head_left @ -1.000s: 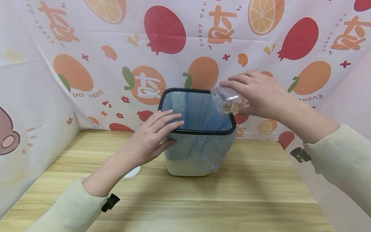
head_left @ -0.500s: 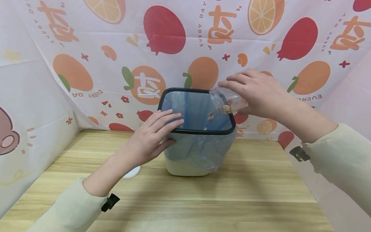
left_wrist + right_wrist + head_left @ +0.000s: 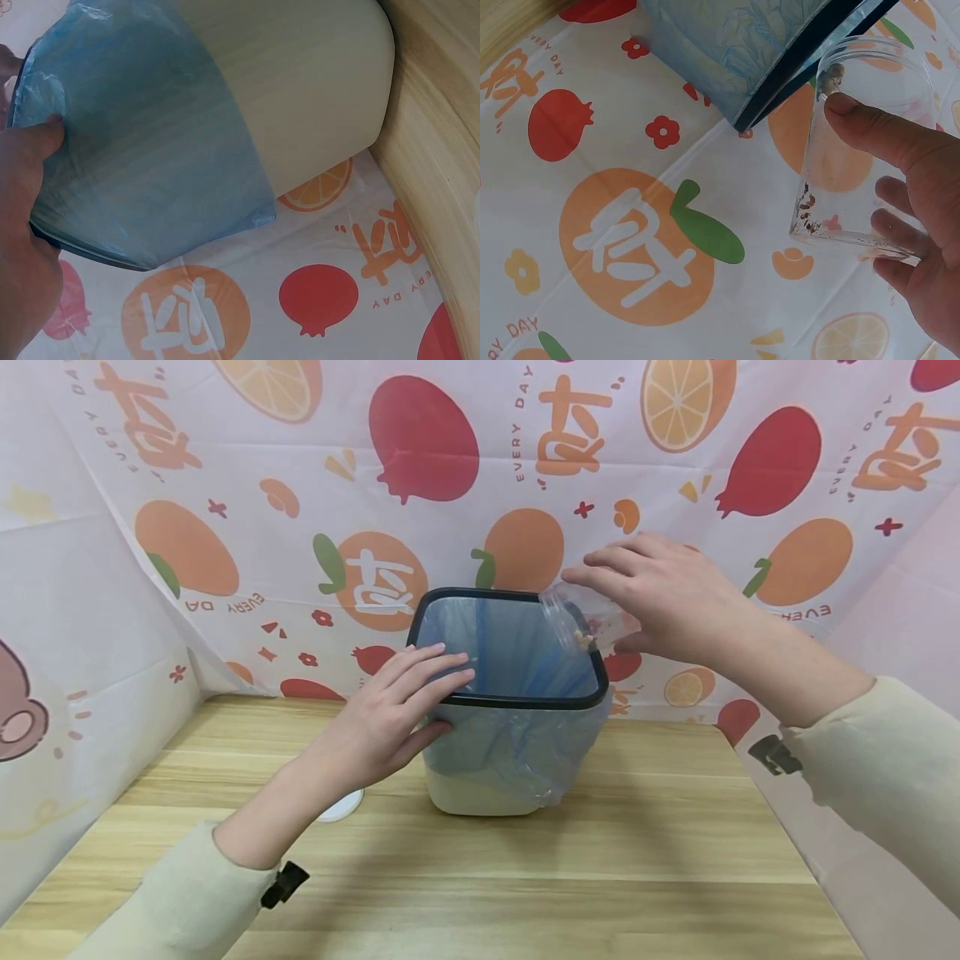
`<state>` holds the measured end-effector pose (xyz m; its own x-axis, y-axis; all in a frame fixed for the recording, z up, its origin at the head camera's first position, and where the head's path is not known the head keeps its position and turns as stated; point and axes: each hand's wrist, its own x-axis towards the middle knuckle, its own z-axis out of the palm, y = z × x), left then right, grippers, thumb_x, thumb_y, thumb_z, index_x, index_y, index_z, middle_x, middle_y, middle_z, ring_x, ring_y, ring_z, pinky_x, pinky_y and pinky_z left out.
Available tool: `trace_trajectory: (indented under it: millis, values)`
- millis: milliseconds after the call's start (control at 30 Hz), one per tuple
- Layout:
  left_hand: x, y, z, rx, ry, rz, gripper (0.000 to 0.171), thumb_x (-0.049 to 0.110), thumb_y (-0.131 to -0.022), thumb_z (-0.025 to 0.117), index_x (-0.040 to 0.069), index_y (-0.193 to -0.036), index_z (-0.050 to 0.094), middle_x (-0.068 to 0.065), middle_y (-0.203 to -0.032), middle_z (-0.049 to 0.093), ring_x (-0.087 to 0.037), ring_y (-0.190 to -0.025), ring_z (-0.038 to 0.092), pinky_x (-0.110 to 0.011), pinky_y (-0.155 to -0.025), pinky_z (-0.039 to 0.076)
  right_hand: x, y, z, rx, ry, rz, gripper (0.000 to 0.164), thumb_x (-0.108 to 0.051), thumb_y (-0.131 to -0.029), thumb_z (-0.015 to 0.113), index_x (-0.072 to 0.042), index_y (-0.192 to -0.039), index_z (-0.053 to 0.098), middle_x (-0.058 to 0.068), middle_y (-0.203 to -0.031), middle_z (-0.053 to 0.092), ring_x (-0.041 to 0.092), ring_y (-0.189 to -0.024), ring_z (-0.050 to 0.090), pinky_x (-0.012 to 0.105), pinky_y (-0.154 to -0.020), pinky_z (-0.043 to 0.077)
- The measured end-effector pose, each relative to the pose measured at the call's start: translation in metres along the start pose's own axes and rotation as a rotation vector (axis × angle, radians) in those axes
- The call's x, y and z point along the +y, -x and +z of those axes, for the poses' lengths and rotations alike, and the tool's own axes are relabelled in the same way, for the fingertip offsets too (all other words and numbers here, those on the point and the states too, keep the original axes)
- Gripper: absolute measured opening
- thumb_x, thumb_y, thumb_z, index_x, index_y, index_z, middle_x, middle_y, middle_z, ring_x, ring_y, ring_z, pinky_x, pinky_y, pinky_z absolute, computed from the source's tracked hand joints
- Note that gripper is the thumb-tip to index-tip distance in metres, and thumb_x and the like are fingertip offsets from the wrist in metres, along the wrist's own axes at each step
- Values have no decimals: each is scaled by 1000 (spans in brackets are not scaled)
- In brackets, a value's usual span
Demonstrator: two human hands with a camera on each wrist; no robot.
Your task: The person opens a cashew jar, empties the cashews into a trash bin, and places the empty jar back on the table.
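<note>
A bin (image 3: 480, 793) with a black rim and a blue plastic liner (image 3: 510, 652) stands upright on the table. My left hand (image 3: 386, 714) holds its near left rim, thumb outside on the bag and fingers over the opening. With my right hand (image 3: 667, 602) I grip a clear jar (image 3: 592, 610), tipped so its mouth hangs over the bin's right side. A few small tan pieces (image 3: 584, 641) sit near the jar's mouth. Brown crumbs (image 3: 806, 206) cling to its inner wall in the right wrist view, where the thumb and fingers wrap its sides.
A white round disc (image 3: 342, 807), like a lid, lies on the wooden table (image 3: 525, 885) and is partly covered by my left forearm. Behind the bin hangs a fruit-print cloth (image 3: 465, 552), with pale cloth at both sides.
The brown pieces have tumbled from the jar into the bin, leaving only a few near its mouth. The jar has tipped slightly further. My left hand stays on the rim.
</note>
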<state>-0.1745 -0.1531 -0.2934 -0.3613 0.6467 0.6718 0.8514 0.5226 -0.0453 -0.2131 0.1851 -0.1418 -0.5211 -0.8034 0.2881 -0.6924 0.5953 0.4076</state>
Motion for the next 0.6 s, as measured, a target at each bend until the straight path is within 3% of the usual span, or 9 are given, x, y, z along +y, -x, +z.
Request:
trace_trajectory:
  millis: [233,600]
  values:
    - [0,0,0,4,0,-1,73,10,-80,83,9,-145,50,-10,-151,47,-32,-145,35,-52,-119,27,-5,-3,-4,-45,85,-22,106,-24,-59,98,-19,-150,44,16,-143,53,38,-134,42,59,-107,42]
    - [1,0,0,1,-2,-4,73,10,-80,83,10,-146,50,-10,-151,47,-32,-145,35,-51,-120,27,-9,-6,-6,-32,143,-53,107,-28,-57,99,-20,-149,46,16,-143,53,38,-134,43,56,-113,36]
